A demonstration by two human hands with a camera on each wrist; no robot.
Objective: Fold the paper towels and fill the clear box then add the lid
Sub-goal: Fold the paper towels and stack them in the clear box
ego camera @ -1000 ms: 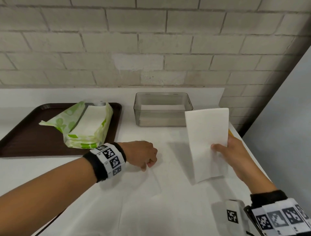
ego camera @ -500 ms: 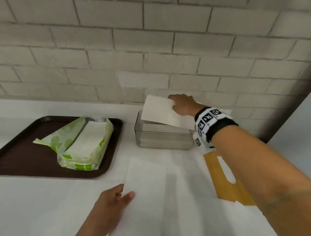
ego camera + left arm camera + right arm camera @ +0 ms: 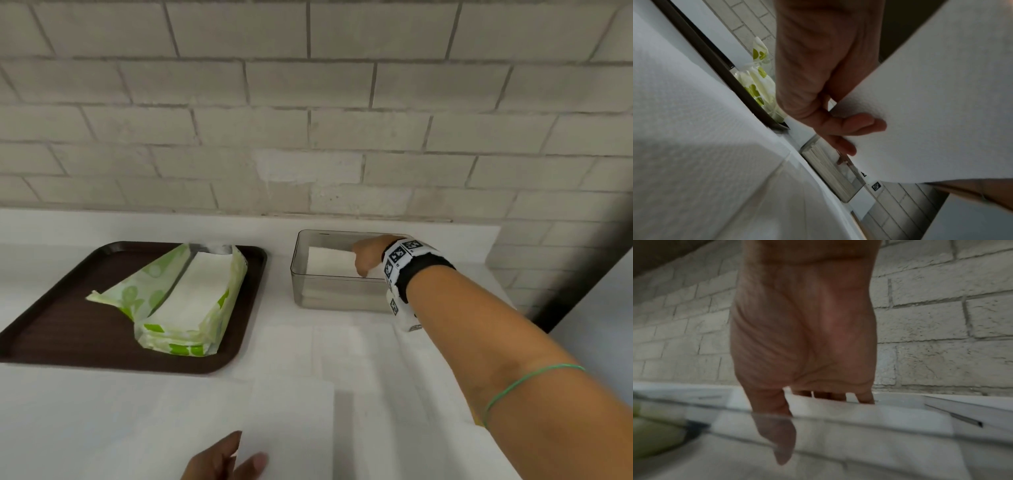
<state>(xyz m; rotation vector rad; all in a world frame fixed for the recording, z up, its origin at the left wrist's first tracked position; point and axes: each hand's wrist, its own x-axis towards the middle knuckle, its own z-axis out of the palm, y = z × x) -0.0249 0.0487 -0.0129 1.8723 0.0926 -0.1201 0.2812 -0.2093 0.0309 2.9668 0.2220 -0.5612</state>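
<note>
The clear box (image 3: 342,291) stands by the wall with folded white towels stacked inside. My right hand (image 3: 364,257) reaches down into its right end and holds a folded paper towel (image 3: 329,262) on the stack. In the right wrist view the thumb is in front of that towel (image 3: 859,412) and the fingers are behind it, seen partly through the box wall (image 3: 890,433). At the bottom edge my left hand (image 3: 236,459) pinches another white towel (image 3: 291,418); the thumb lies on top of this towel (image 3: 941,113). A sliver of the tan lid (image 3: 477,418) shows under my right forearm.
A dark brown tray (image 3: 61,329) at the left carries an opened green-and-white pack of paper towels (image 3: 185,308). Flat white sheets (image 3: 342,353) lie on the white counter in front of the box. A brick wall runs behind, and the counter ends at the right.
My right hand has lowered the folded towel from above the box rim down into the box. My left hand still holds the other towel, now lower in the head view.
</note>
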